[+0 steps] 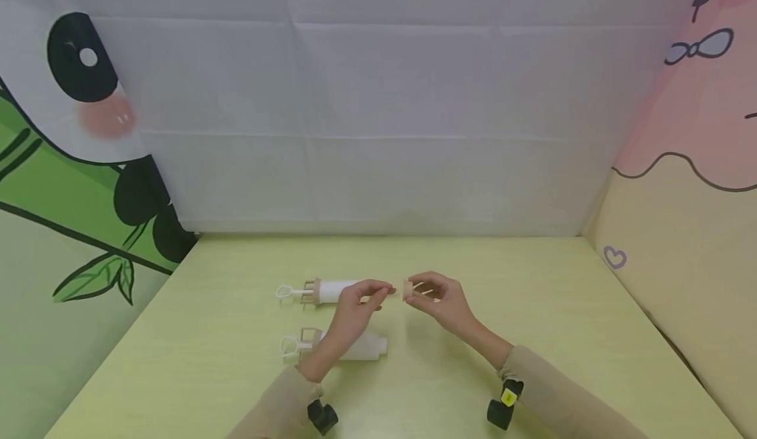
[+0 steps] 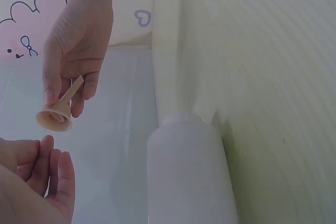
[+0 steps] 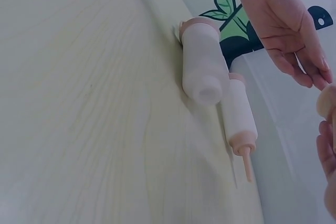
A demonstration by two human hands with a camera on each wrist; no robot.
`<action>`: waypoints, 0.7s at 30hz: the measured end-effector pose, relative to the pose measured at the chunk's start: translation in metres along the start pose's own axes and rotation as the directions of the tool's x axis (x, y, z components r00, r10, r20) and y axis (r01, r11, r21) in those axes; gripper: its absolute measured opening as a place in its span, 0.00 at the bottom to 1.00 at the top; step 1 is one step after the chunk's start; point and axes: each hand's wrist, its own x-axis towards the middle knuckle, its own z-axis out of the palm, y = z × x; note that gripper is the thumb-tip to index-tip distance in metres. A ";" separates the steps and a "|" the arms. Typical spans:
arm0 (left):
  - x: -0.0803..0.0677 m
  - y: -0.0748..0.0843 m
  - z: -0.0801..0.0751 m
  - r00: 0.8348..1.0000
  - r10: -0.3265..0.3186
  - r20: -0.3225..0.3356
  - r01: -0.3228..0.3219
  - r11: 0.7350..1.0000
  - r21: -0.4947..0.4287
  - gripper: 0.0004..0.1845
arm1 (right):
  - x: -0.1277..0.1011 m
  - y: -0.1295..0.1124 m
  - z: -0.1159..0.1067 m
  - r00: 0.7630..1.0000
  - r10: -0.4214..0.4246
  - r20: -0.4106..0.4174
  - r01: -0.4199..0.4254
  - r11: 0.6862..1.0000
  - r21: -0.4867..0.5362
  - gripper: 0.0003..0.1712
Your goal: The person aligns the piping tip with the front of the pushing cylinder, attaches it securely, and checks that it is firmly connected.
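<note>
In the head view my right hand pinches a beige nozzle cap between thumb and fingers. The left wrist view shows this cap as a flared, hollow cone with a thin spout pointing back toward the palm. Facing it, my left hand has bent fingers with the tips close together just short of the cap; I see nothing held in them. Beneath lie two white squeeze bottles with beige fittings. The farther bottle has a beige nozzle on its end; the nearer bottle shows a bare white neck.
At their left ends both bottles carry beige prongs and white ring handles. They lie side by side on the pale yellow wood-grain table. A white cloth wall stands behind, with cartoon-printed panels on both sides.
</note>
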 end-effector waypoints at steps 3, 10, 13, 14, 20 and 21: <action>0.000 -0.001 -0.005 1.000 -0.004 -0.012 0.004 1.000 0.004 0.07 | 0.000 0.000 -0.001 1.000 0.006 -0.001 -0.006 1.000 0.002 0.16; -0.005 0.013 -0.019 0.998 -0.057 -0.020 0.058 0.997 0.052 0.08 | -0.001 -0.002 -0.005 1.000 0.026 -0.011 -0.026 1.000 0.000 0.16; -0.007 0.017 -0.027 0.999 -0.048 -0.025 0.050 0.995 0.092 0.07 | -0.001 -0.002 -0.006 1.000 0.030 -0.008 -0.030 1.000 0.005 0.16; -0.008 0.017 -0.030 0.999 -0.044 -0.030 0.047 0.994 0.101 0.07 | -0.001 -0.002 -0.006 0.999 0.032 -0.005 -0.032 0.999 0.008 0.16; -0.010 -0.010 -0.047 0.998 -0.054 -0.031 0.059 0.983 0.175 0.07 | -0.002 -0.002 -0.006 0.999 0.047 0.009 -0.047 0.999 0.018 0.16; -0.010 -0.015 -0.051 0.998 -0.057 -0.020 0.060 0.979 0.194 0.07 | -0.002 -0.002 -0.006 0.999 0.050 0.011 -0.050 0.999 0.017 0.16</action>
